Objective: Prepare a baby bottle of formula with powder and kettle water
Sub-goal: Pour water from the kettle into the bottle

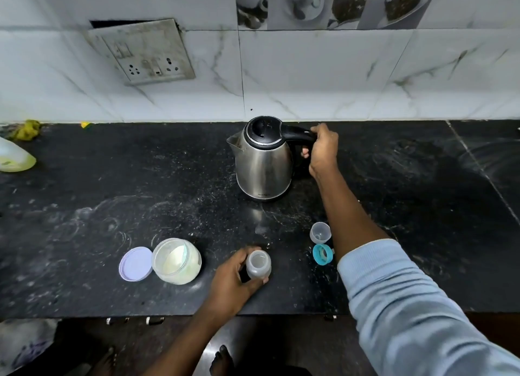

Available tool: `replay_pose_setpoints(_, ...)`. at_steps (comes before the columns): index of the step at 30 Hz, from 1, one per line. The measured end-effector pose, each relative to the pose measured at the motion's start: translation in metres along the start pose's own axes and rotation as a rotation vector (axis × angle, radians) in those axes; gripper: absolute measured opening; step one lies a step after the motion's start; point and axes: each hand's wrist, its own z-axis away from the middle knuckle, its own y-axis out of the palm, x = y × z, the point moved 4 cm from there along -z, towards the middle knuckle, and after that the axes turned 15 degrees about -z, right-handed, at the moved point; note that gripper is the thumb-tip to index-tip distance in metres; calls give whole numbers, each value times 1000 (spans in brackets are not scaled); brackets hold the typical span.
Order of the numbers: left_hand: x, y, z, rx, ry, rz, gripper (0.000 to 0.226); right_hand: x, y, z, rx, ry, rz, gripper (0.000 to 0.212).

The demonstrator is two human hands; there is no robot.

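Around you on the black speckled stone table (112, 192) stand several loose things. At the near left, a round lilac plastic lid (135, 263) lies flat, touching the open clear plastic jar (176, 261), which holds pale cream powder heaped against one side. To the right of your left hand, a small clear domed cap (320, 232) sits mouth up, and just in front of it lies a teal screw ring (323, 254). Your right forearm, in a light blue sleeve (408, 305), runs right beside both and covers the ring's right edge. At the far left edge, a pale plastic container with yellowish liquid (14, 157) lies partly out of view, with a crumpled yellow-green cloth (26, 129) behind it by the wall. A grimy switch-and-socket plate (143, 52) hangs tilted on the white marble-look tiles.

The brushed steel electric kettle with black lid and handle (263, 164) stands upright at the back middle of the table, lid down, spout turned left. Your right hand (323, 150) has its fingers curled round the black handle.

The small translucent grey baby bottle (259, 267) stands upright near the front edge, between the jar and the ring and well apart from the kettle. Its mouth is open and uncapped. Your left hand (233, 280) grips its body, thumb and fingers wrapped round it. You cannot tell what is inside.
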Motion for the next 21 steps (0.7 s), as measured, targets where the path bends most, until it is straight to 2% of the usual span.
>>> replay_pose_setpoints(6, 4, 1, -1, 23, -16, 37, 57, -6, -4, -4, 15, 45, 9, 35)
replay_pose_setpoints(14, 2, 1, 1, 27, -8, 67, 58, 3, -13, 4, 187, 98, 79, 40)
replay_pose_setpoints(18, 3, 2, 0, 45, -9, 99, 58, 30, -43, 33, 142, -208, 460, 23)
replay_pose_setpoints(21, 4, 4, -1, 47, -7, 116, 58, 35, -83, 83, 137, -279, 606, 11)
